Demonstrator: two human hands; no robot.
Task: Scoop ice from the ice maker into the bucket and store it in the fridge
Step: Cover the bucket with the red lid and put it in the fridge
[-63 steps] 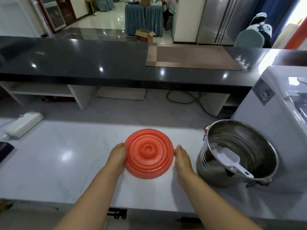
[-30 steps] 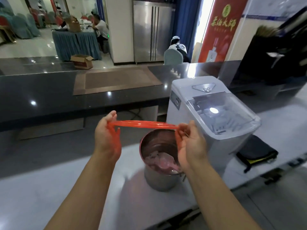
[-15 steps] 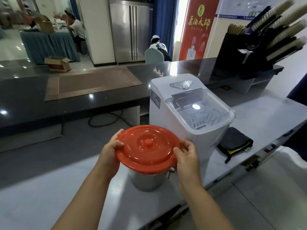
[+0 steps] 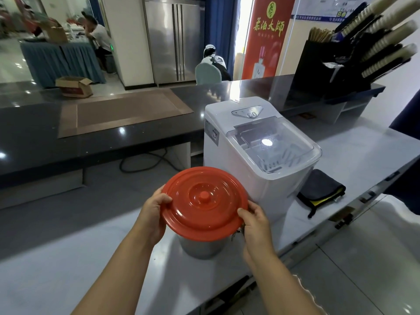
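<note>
Left hand (image 4: 152,214) grips the left rim of the red lid (image 4: 204,203), thumb on top, fingers curled under. Lid sits over the steel bucket (image 4: 200,244) on the grey counter (image 4: 56,264); whether fully seated is hard to tell. Right hand (image 4: 255,225) clamps the right rim likewise. Ice maker (image 4: 259,153) stands just beside, lid closed. Advice: press evenly round the rim, keep lid level, then check it seats.

Scene evenly bright. Daylight enters at the bright gap beside the blue curtain (image 4: 242,23), overexposed. Ceiling-lamp glare spots the glossy dark stone counter (image 4: 34,133) and the clear plastic ice-maker lid (image 4: 267,142). Wide-angle bending at edges; bottom-right corner smeared.
</note>
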